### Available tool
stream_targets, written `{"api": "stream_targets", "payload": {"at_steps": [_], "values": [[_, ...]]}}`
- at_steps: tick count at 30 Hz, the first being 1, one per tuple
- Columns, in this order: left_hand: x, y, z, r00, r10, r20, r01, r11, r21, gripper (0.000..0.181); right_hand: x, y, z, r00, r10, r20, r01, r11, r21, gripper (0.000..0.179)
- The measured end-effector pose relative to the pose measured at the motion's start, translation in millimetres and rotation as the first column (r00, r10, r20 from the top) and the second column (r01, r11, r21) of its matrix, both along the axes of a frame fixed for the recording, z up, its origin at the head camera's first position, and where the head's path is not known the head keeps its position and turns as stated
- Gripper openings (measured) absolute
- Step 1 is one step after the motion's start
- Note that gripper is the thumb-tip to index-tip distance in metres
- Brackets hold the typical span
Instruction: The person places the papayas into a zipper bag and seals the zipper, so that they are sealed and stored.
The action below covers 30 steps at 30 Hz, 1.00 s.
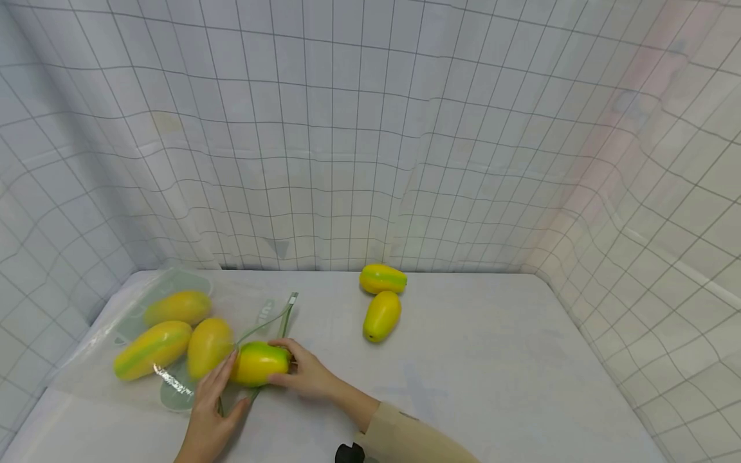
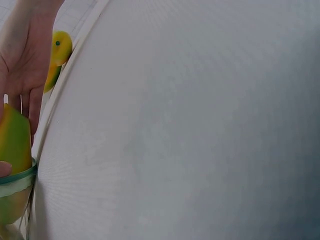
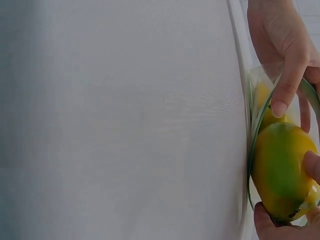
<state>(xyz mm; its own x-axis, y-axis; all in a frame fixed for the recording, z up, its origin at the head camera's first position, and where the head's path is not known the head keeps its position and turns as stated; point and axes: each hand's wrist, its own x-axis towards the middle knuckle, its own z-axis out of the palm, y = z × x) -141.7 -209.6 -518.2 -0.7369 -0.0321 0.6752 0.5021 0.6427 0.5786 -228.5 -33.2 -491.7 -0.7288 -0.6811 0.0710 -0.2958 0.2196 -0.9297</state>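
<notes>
My right hand (image 1: 309, 375) grips the stem end of a yellow-green papaya (image 1: 260, 364) lying at the mouth of a clear plastic zip bag (image 1: 87, 379). In the right wrist view, this papaya (image 3: 282, 167) is partly inside the bag's green rim (image 3: 253, 145). My left hand (image 1: 211, 408) holds the rim at the near side of the mouth, its thumb (image 3: 286, 92) lying over the edge. Inside the bag are three more papayas, a streaked one (image 1: 152, 350), a rounder one (image 1: 210, 347) and one farther back (image 1: 179, 307).
Two papayas lie together beyond my right hand, one (image 1: 382, 279) near the back edge and one (image 1: 382, 316) in front of it. Gridded white curtains (image 1: 370, 161) enclose the white table (image 1: 492, 373) at the back and sides.
</notes>
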Motion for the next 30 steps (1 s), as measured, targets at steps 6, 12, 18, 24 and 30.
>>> {"api": "stream_targets", "payload": {"at_steps": [6,12,18,24,30], "values": [[0.7,0.6,0.8,1.000,0.017,0.016,-0.017,1.000,0.004,0.091,0.6,-7,-0.3,0.998,-0.057,0.032,0.055,0.998,0.037,0.051],[-0.2,-0.2,0.0,1.000,0.002,0.001,-0.002,1.000,0.009,0.090,-0.6,-10,-1.8,0.997,-0.076,0.031,0.075,0.997,0.031,0.048],[0.2,-0.9,-0.8,1.000,0.004,0.014,-0.005,1.000,0.012,0.091,-5.2,-9,-0.6,0.998,-0.065,-0.009,0.065,0.997,0.028,0.049],[0.0,-0.8,-0.2,1.000,0.008,0.012,-0.008,1.000,0.010,0.090,-9.2,-6,-0.8,1.000,0.009,-0.006,-0.009,1.000,0.029,0.049],[0.4,0.6,2.2,0.999,0.022,0.024,-0.022,1.000,0.008,0.092,-8.5,-12,-1.8,0.999,-0.024,0.023,0.025,0.998,-0.055,0.045]]}}
